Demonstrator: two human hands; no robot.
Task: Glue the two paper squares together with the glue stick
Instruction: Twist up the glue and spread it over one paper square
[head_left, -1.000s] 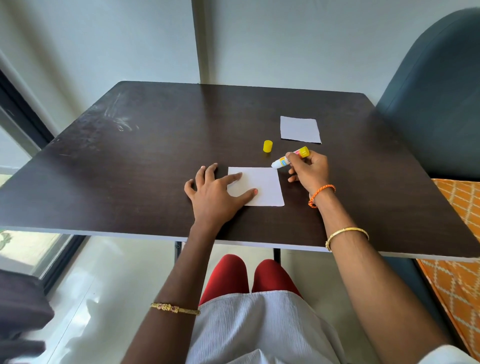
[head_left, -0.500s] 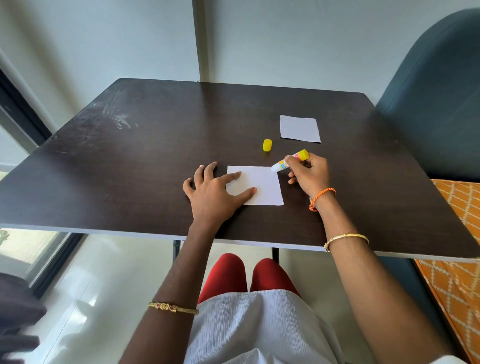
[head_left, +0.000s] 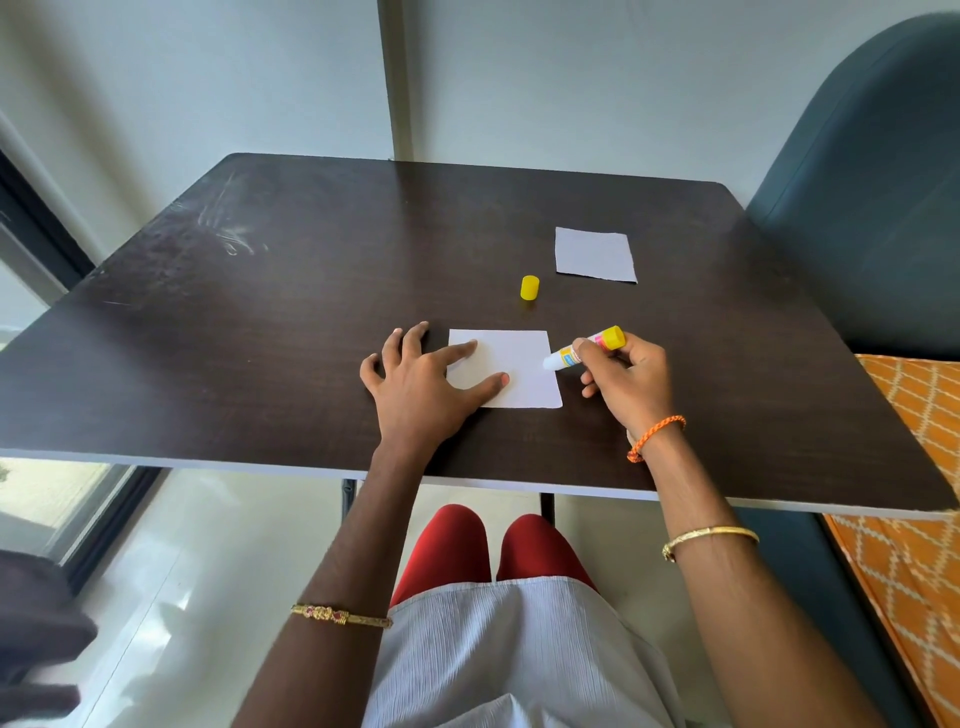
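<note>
Red-clad knees (head_left: 498, 545) and a pale ribbed top nearest, just under the table (head_left: 260, 364) edge. Gold bangles on both forearms, plus an orange thread band on the right wrist. Left hand (head_left: 415, 389) spread flat, fingers straight – index finger and thumb pressing down on the near paper square (head_left: 519, 364), other fingers on bare wood. Right hand (head_left: 623, 384) curled round the glue stick (head_left: 584, 351), tilted, white tip touching the square's right edge, yellow end pointing up and away. Further back, yellow cap (head_left: 529, 288) standing upright on its own, apart from everything. Beyond that and to the right – second paper square (head_left: 595, 254), lying flat, untouched. Teal chair back (head_left: 872, 182) and orange patterned cushion (head_left: 914, 519) off to the right.
</note>
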